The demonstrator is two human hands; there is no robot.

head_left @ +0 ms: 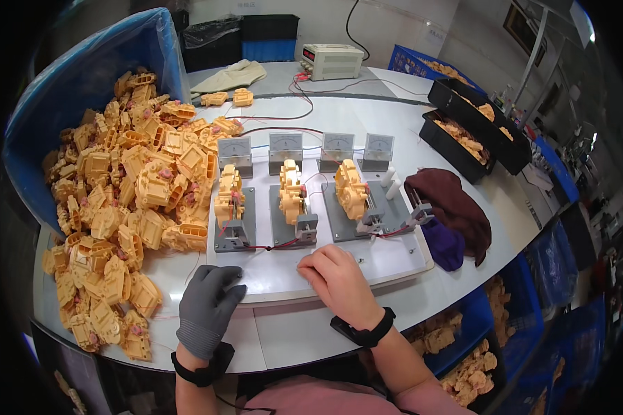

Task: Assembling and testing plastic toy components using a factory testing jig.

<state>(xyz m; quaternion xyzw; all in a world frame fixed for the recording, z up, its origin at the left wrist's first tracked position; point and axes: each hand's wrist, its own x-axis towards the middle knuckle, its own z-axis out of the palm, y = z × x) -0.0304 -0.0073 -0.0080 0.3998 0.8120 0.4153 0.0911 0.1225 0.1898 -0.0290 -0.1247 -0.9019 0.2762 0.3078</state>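
A pale tabletop (284, 339) is filling most of the view. At its left edge, a large blue bin (31, 131) is lying with its mouth toward the middle, and a heap of tan plastic housings (111, 173) is spilling from it down to the near left corner. A white board (273, 277) is lying along the middle of the near edge. Toward the far right corner, 2 black crates (512, 155) are carrying more tan parts. A crumpled brown cloth (460, 207) is lying beside the board's right edge.

The bare right hand (342, 280) is resting at the middle of the board's near edge, its fingers bent close together; whether they are pinching anything, I cannot tell. The left hand (209, 304), wearing a grey glove, is resting at the board's near left corner, its thumb standing apart from its curled fingers.

Across the board, 3 mounted housings (291, 190) are standing in a row on grey plates (248, 214). A purple cloth (441, 245) is lying by the board's near right corner. Along the board's far edge, 4 meters (286, 149) are standing upright.
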